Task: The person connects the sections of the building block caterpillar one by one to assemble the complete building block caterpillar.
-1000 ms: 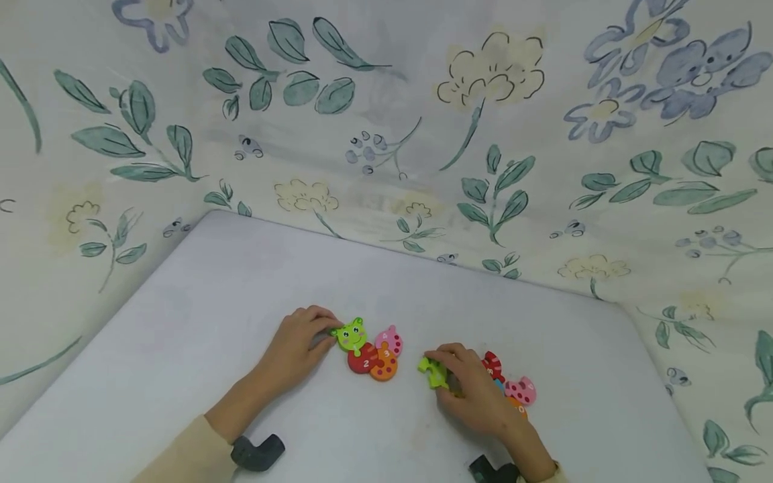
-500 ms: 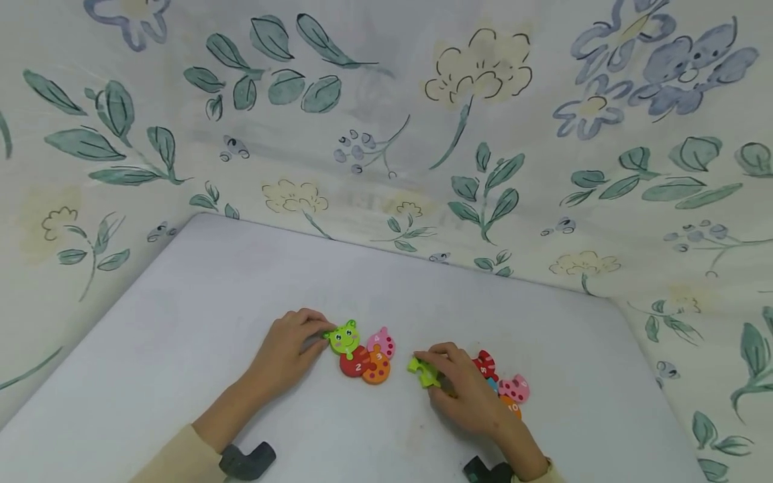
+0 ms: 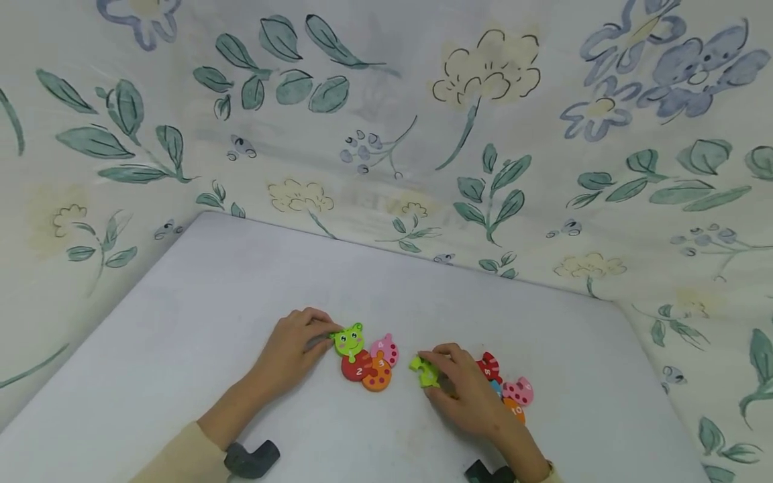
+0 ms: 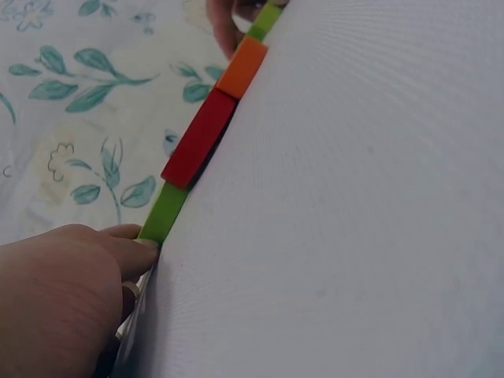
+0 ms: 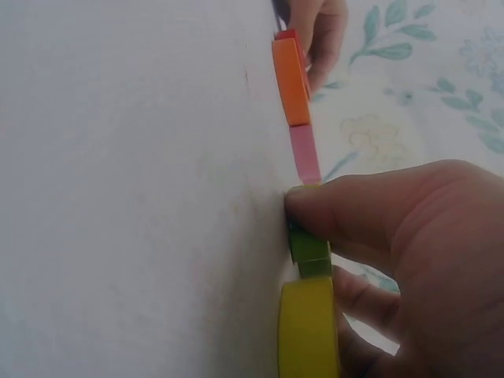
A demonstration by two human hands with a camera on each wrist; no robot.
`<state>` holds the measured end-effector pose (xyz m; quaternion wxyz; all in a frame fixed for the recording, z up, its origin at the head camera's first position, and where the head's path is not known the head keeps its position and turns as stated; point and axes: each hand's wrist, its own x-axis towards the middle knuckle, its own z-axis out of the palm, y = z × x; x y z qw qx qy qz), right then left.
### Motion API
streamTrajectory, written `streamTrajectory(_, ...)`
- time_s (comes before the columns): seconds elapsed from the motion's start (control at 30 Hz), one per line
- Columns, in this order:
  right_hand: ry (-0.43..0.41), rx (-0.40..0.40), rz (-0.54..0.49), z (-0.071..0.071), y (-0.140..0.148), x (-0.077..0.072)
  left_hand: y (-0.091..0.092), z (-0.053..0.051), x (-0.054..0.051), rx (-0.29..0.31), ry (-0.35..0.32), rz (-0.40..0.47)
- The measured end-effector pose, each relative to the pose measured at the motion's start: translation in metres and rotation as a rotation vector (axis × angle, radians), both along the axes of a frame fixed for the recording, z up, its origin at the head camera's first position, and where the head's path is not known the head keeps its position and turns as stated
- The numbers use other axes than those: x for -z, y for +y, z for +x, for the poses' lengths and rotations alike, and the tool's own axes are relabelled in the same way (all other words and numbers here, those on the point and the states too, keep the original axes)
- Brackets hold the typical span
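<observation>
In the head view, my left hand (image 3: pixel 296 345) pinches the edge of a green smiling caterpillar-head puzzle piece (image 3: pixel 348 341). That head is joined to a red piece (image 3: pixel 355 367) numbered 2, an orange piece (image 3: pixel 376 376) numbered 3 and a pink spotted piece (image 3: pixel 386 349). To the right, my right hand (image 3: pixel 461 389) pinches a loose light-green puzzle piece (image 3: pixel 425 372) between thumb and fingers, flat at the table surface. Up close in the right wrist view, a yellow piece (image 5: pixel 305 331) lies under this hand, beside the green one.
Right of my right hand lie a red striped piece (image 3: pixel 489 366), a pink one (image 3: pixel 518 391), an orange one (image 3: pixel 515 410) numbered 10 and a partly hidden blue one (image 3: pixel 496 387). All rest on the white table (image 3: pixel 290 275). Flower-patterned cloth (image 3: pixel 386 134) stands behind it.
The joined caterpillar pieces have slid slightly nearer to me, with my left hand still on the head. My right hand keeps its grip on the green piece, almost unmoved. The head view sways a little.
</observation>
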<state>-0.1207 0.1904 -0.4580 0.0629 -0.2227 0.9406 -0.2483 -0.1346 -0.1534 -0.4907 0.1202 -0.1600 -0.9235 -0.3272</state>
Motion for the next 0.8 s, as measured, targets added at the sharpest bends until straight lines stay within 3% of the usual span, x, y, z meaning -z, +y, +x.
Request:
streamTrajectory(0.17,-0.029,-0.021,-0.039,-0.006,0.000,-0.002,-0.001,0.001,0.001,0.004,-0.013,-0.001)
streamTrajectory(0.37,-0.072,-0.050,-0.012,-0.019,-0.006,-0.015,-0.003,0.003,-0.003,0.017,0.012,-0.003)
streamTrajectory(0.6,-0.055,-0.142,-0.038,-0.036,-0.029,-0.032,-0.005,0.004,-0.004,0.019,0.008,-0.007)
streamTrajectory(0.8,-0.010,-0.219,-0.021,-0.048,-0.045,-0.035,-0.003,0.002,-0.003,0.030,0.010,-0.005)
